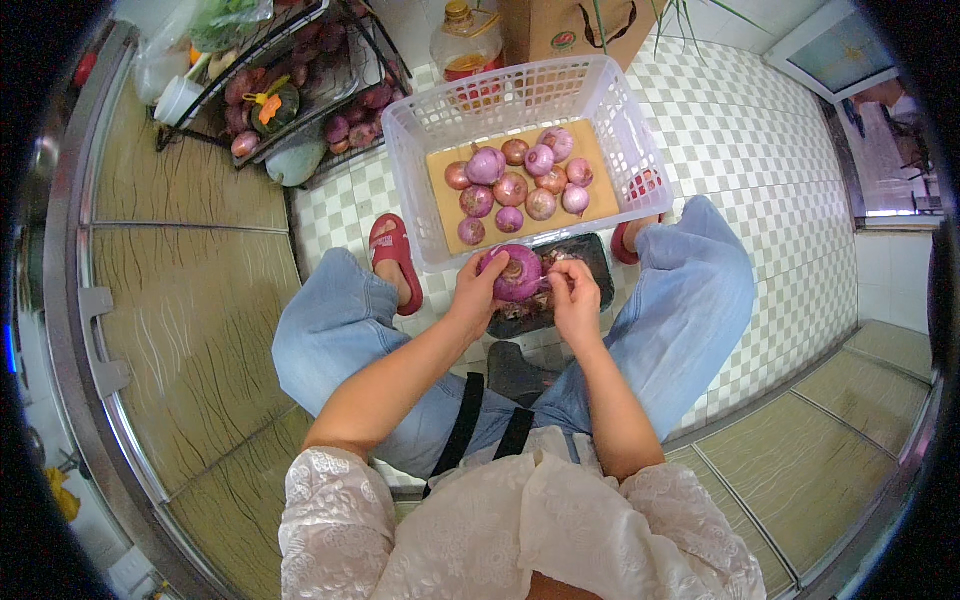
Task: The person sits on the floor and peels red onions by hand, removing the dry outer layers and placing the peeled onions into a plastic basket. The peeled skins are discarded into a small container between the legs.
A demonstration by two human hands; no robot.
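My left hand [474, 298] holds a peeled-looking, glossy purple onion [523, 285], its root or stem end facing up. At the onion's right side, my right hand [579, 304] pinches a thin pale strip of onion skin [545, 279] between thumb and fingers. Below both hands is a black tray [604, 279] with scraps of skin in it, partly hidden by my hands. Just beyond it stands a white perforated plastic basket [517, 77]. Several purple and brownish onions [486, 166] rest inside on a tan board [608, 201].
A black wire rack [259, 152] with onions and other vegetables is at the upper left. Behind the basket stand an oil bottle [463, 43] and a brown paper bag [547, 26]. Cabinet doors [195, 300] line the left. A person [892, 97] is partly visible far right.
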